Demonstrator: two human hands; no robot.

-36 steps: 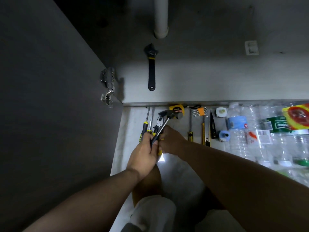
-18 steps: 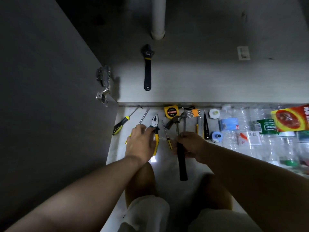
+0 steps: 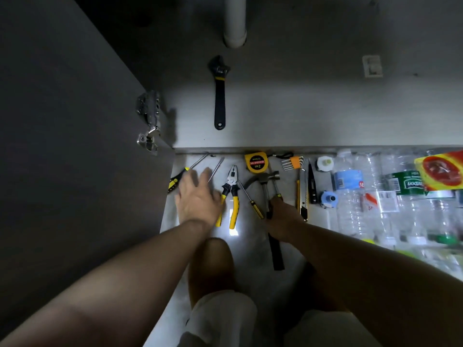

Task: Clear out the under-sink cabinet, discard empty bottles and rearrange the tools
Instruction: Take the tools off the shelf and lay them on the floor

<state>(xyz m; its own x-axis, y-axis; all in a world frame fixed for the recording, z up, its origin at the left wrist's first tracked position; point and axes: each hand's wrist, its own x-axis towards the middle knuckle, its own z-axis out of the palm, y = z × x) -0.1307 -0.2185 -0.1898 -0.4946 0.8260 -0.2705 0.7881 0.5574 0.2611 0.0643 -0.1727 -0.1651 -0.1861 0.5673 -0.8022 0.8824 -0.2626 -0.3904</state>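
The right hand (image 3: 284, 219) has its fingers closed around the hammer (image 3: 269, 194), whose long axis runs away from the person, head toward the cabinet's front edge, handle end trailing back past the wrist. The left hand (image 3: 198, 196) hovers palm-down, fingers loosely spread, over screwdrivers beside the pliers (image 3: 231, 194); an adjustable wrench (image 3: 219, 93) lies alone on the cabinet floor (image 3: 313, 108), open room around it

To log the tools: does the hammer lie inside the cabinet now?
No, the hammer lies on the floor outside; only the wrench is inside.
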